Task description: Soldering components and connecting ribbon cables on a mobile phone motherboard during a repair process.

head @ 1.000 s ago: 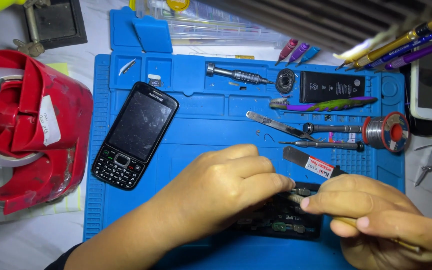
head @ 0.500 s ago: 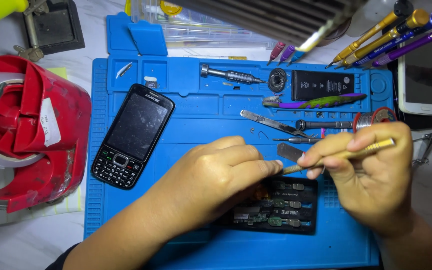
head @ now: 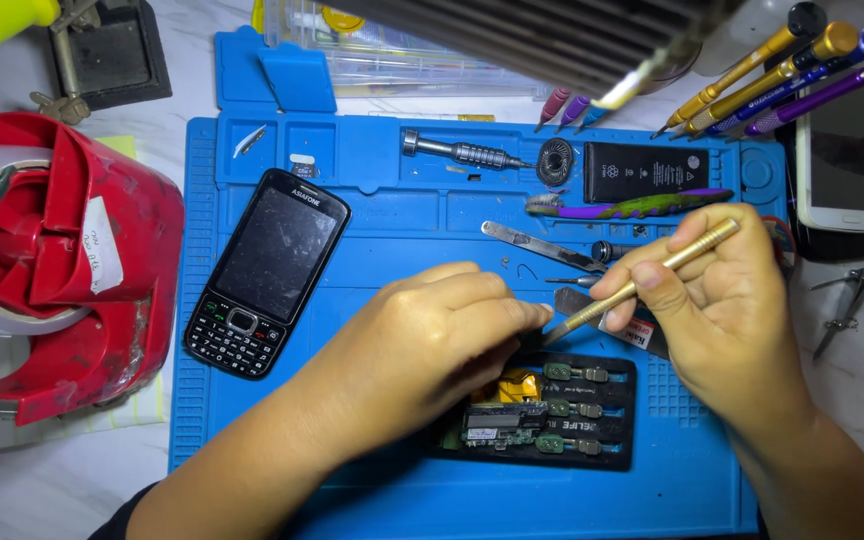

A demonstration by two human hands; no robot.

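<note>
In the head view the right hand has its grip clamped on a brass-coloured tool, while the left hand, fingers curled together, presses the circuit-board holder directly beneath both grips on the blue mat.

On a blue work mat laid over the bench, the left hand rests fingers-down over the upper left part of a black circuit-board holder, which clamps a small green board. The right hand grips a slim brass-coloured tool like a pen, its tip slanting down to the left fingertips. A black keypad phone lies to the left on the mat, a flat black battery near the mat's top edge, a red fan-like unit beside the mat.
</note>
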